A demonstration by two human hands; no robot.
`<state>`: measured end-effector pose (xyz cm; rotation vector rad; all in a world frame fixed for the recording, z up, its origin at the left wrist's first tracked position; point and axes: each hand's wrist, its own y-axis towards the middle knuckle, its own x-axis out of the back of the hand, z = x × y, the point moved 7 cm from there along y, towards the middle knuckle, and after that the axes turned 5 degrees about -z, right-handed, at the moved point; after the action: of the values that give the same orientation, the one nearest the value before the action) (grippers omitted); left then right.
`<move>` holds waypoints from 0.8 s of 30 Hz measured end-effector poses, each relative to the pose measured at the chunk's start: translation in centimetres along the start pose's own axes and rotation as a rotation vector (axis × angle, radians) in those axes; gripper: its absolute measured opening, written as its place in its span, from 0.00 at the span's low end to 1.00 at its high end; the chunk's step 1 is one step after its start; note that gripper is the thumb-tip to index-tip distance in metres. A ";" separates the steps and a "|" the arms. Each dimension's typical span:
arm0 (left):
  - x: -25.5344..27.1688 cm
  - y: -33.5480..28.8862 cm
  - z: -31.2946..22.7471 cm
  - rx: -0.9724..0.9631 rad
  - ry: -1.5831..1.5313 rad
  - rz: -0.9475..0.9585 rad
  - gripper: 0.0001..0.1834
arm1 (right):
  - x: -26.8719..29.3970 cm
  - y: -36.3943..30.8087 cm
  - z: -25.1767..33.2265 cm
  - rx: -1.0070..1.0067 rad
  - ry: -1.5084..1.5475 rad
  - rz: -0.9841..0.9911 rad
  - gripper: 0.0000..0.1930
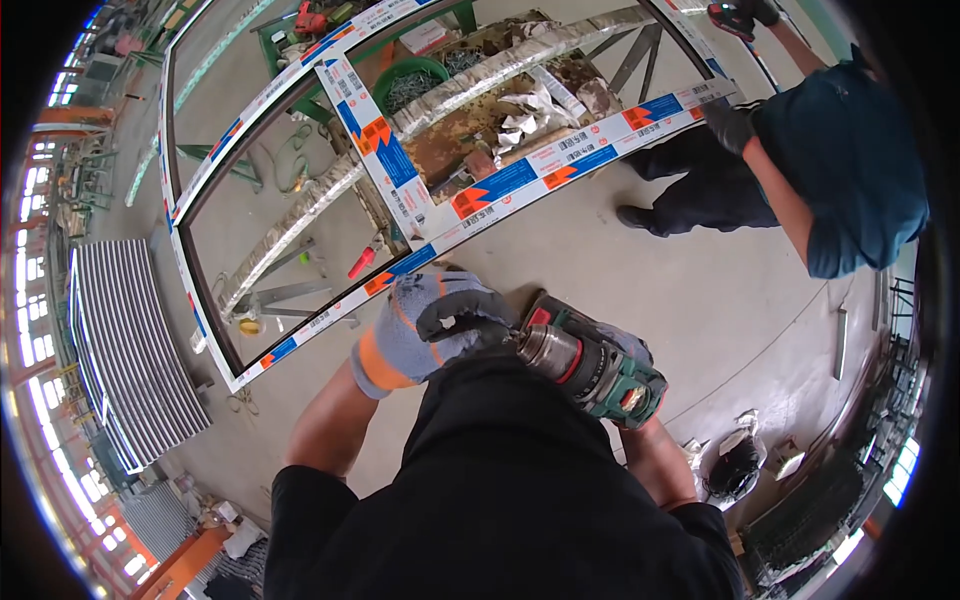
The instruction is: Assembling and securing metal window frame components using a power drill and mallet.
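My right hand, in a grey glove, is wrapped round a green and black cordless drill held in front of my body. The drill's silver chuck points left, toward my left hand. That hand wears a grey glove with dark fingertips and an orange cuff band. Its fingers are curled together at the tip of the chuck; whatever they pinch is too small or hidden to make out. Just beyond my left hand runs the near edge of a large metal frame, wrapped in white, blue and orange printed film.
A co-worker at the right rests a gloved hand on the frame and holds a power tool. Beneath the frame, a bench carries a green bowl of small metal parts. Stacked metal profiles stand at the left.
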<state>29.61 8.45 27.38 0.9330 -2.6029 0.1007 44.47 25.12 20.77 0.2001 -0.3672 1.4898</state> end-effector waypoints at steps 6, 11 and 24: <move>-1.7 0.7 -0.1 0.042 -0.100 0.096 0.10 | -0.4 -0.4 -2.8 -0.201 0.356 -0.050 0.24; -4.0 0.6 4.1 0.283 -0.847 -0.201 0.11 | 0.4 1.1 0.6 0.023 -0.071 -0.166 0.19; -6.4 0.8 3.5 0.163 -0.548 -0.544 0.15 | -0.3 4.1 0.9 0.163 -0.109 -0.257 0.15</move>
<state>32.57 12.24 21.84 1.9197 -2.7126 -0.1045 40.28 24.85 21.13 0.4438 -0.2950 1.2577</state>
